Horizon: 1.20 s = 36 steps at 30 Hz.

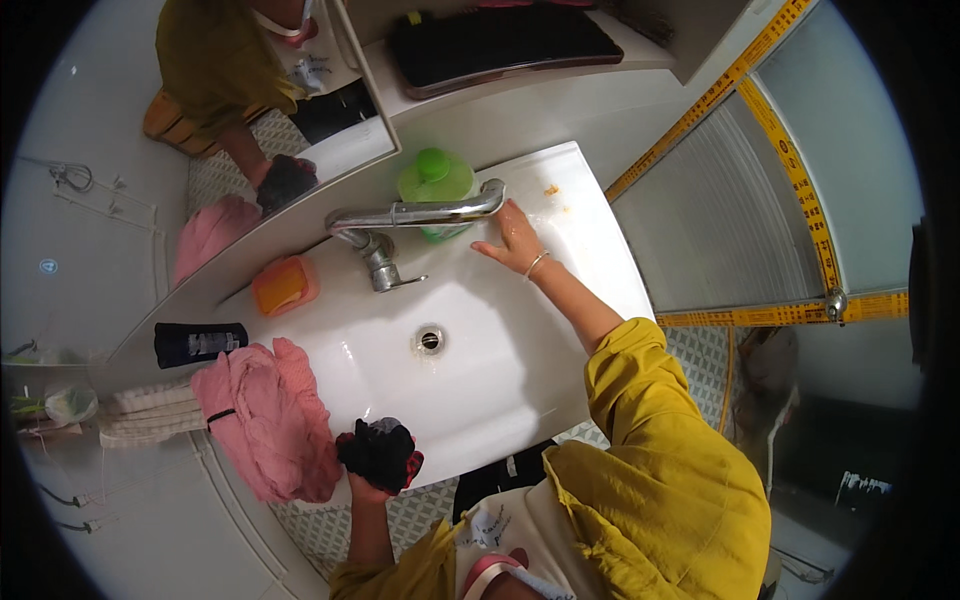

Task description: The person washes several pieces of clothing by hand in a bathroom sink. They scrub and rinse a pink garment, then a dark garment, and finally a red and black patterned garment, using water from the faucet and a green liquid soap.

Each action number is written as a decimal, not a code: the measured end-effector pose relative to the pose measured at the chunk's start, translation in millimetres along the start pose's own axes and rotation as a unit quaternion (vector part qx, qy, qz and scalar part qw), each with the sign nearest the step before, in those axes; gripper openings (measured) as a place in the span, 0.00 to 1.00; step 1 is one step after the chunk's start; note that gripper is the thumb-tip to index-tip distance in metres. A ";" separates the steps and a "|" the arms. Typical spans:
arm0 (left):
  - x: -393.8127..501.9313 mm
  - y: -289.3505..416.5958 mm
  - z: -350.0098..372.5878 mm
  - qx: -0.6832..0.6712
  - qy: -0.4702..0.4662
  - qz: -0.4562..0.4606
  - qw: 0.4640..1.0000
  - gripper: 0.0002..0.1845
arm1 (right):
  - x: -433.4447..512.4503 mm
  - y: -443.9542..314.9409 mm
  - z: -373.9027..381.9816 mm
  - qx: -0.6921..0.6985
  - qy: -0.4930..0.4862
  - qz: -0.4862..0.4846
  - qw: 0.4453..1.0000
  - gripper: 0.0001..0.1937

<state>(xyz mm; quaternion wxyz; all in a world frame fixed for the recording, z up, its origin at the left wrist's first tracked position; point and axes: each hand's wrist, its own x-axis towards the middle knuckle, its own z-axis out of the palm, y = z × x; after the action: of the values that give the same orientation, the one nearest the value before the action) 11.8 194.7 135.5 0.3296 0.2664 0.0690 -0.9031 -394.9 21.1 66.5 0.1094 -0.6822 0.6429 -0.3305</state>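
A bundle of dark cloth with red patches (376, 453) lies in my left hand (369, 489), over the near left rim of the white washbasin (480, 405). My right hand (517, 238), fingers spread and holding nothing, is at the basin's far right, just below the outlet of the chrome swivel faucet (442, 214). Behind the faucet stands a green bottle (436, 176). An orange bar of soap (282, 288) sits in a pink dish left of the faucet. The drain (430, 340) is uncovered.
A folded pink towel (266, 420) and a dark bottle lying on its side (199, 343) are on the left. Along the upper left runs a mirror (277, 97). A dark flat device (502, 46) rests on the shelf above. Glass panels with yellow-taped frames (787, 311) stand at right.
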 end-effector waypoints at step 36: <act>-14.0 6.3 -22.3 -0.056 0.112 0.046 0.991 0.24 | 82.4 -86.2 -21.5 0.268 -0.162 -0.045 0.949 0.48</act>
<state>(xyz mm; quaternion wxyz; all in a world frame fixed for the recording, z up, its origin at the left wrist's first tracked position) 34.4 204.4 124.3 0.3756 0.3500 0.1430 -0.8462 -342.0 -38.4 157.9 0.3761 -0.7000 0.4731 -0.3805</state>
